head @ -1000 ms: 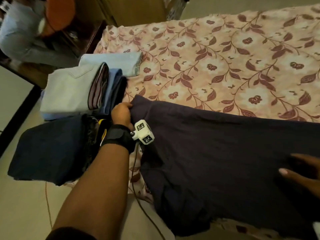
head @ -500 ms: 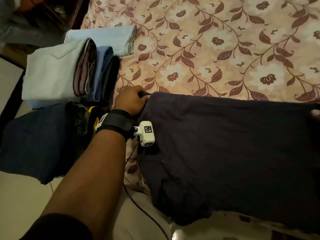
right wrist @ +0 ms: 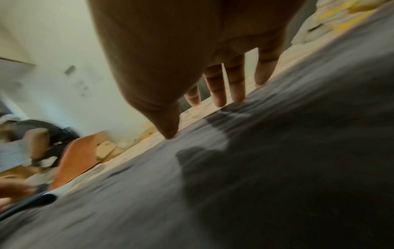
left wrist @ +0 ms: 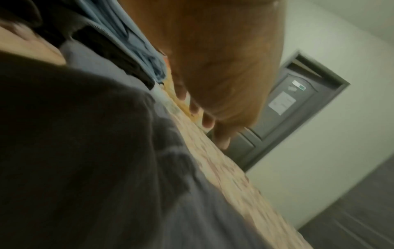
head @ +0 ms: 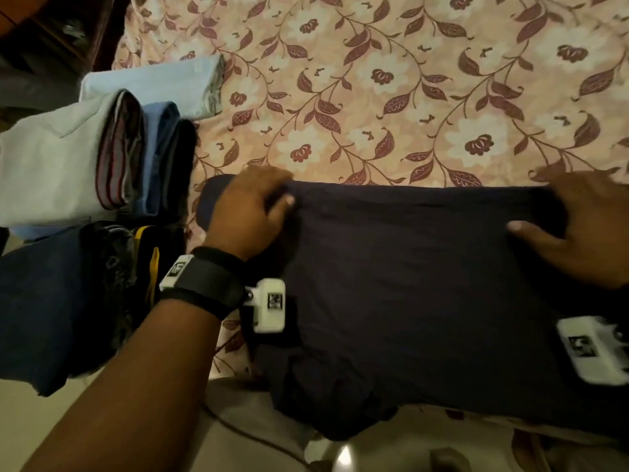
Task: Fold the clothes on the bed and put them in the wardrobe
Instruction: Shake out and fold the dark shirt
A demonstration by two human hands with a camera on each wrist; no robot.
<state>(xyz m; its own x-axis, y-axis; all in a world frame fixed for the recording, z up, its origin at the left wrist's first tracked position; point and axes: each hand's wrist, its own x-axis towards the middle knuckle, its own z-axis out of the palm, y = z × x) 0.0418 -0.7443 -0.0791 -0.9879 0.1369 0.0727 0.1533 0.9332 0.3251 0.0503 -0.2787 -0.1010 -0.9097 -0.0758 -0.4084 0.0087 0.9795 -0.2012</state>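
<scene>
Looking down from the head view, I see the dark garment [head: 425,284] lying on the bed [head: 391,97], long axis running left to right, near edge hanging over the bedside. My left hand [head: 248,209] pinches its far left corner, thumb on top; my right hand [head: 585,226] grips the far right edge, thumb pressed on the cloth. Folded clothes [head: 85,155] sit stacked left of my left hand. The left wrist view shows fingers [left wrist: 209,121] curled down at the cloth's edge. The right wrist view shows fingers [right wrist: 219,87] reaching past the garment's edge, thumb tip touching it.
</scene>
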